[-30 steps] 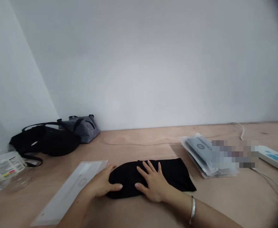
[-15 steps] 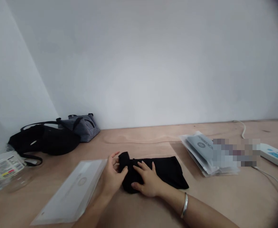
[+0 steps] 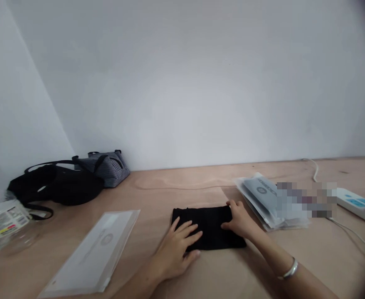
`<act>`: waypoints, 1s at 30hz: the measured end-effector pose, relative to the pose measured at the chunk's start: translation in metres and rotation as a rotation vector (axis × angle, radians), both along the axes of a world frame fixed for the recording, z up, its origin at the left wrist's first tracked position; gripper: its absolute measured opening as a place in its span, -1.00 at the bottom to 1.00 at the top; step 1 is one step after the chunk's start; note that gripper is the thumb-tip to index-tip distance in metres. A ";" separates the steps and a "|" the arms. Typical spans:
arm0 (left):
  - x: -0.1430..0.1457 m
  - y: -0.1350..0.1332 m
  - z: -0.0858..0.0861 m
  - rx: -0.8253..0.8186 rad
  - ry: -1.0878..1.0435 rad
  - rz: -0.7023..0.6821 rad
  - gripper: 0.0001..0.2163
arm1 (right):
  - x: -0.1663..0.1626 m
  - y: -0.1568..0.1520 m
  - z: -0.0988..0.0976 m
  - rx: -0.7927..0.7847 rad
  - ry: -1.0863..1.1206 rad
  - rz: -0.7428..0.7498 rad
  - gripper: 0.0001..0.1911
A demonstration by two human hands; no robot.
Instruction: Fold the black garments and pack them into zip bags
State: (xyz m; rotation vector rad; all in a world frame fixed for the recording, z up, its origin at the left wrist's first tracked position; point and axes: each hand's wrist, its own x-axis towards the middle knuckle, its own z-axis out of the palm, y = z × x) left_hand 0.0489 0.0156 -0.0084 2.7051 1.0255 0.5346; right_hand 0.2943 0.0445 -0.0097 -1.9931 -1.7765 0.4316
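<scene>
A black garment (image 3: 212,224), folded into a small rectangle, lies on the wooden table (image 3: 182,191) in front of me. My left hand (image 3: 176,249) rests flat on its near left part with the fingers spread. At the cloth's right end my right hand (image 3: 240,219) lies on top, fingers curled over the edge; whether it grips the cloth I cannot make out. A silver bangle (image 3: 288,270) sits on my right wrist.
A clear flat plastic bag (image 3: 92,251) lies to the left. A stack of packed bags (image 3: 270,199) sits to the right, next to a white power strip (image 3: 358,202) with its cable. A black bag (image 3: 57,185), a striped bag (image 3: 107,166) and a plastic container (image 3: 1,222) are far left.
The left end of the black cloth has been folded over to the right, making it shorter. My left hand moved right onto the fold; my right hand slid to the cloth's right end.
</scene>
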 end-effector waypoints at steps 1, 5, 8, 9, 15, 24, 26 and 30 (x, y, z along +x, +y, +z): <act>-0.002 0.000 0.002 -0.015 0.032 -0.011 -0.54 | 0.001 0.001 -0.001 -0.013 0.036 -0.003 -0.24; -0.012 0.001 0.008 -0.021 0.049 0.013 -0.39 | 0.008 0.004 -0.003 -0.050 0.114 -0.003 -0.22; -0.017 0.000 0.006 -0.128 0.095 -0.007 -0.42 | 0.012 0.003 -0.002 -0.090 0.197 0.018 -0.28; -0.017 -0.002 0.004 -0.168 0.098 -0.003 -0.43 | 0.012 0.002 -0.002 -0.105 0.234 0.030 -0.31; -0.005 -0.013 0.000 -0.317 -0.109 0.060 -0.36 | 0.003 0.004 0.022 -0.132 0.658 0.134 -0.50; -0.026 0.019 0.005 -0.467 -0.713 0.641 -0.60 | -0.064 -0.005 0.052 0.211 0.258 0.226 -0.40; -0.031 0.023 0.002 -0.419 -0.703 0.664 -0.60 | -0.086 -0.013 0.049 0.253 0.154 0.321 -0.42; -0.034 0.026 -0.004 -0.344 -0.681 0.653 -0.60 | -0.120 -0.028 0.038 0.189 -0.094 0.432 -0.45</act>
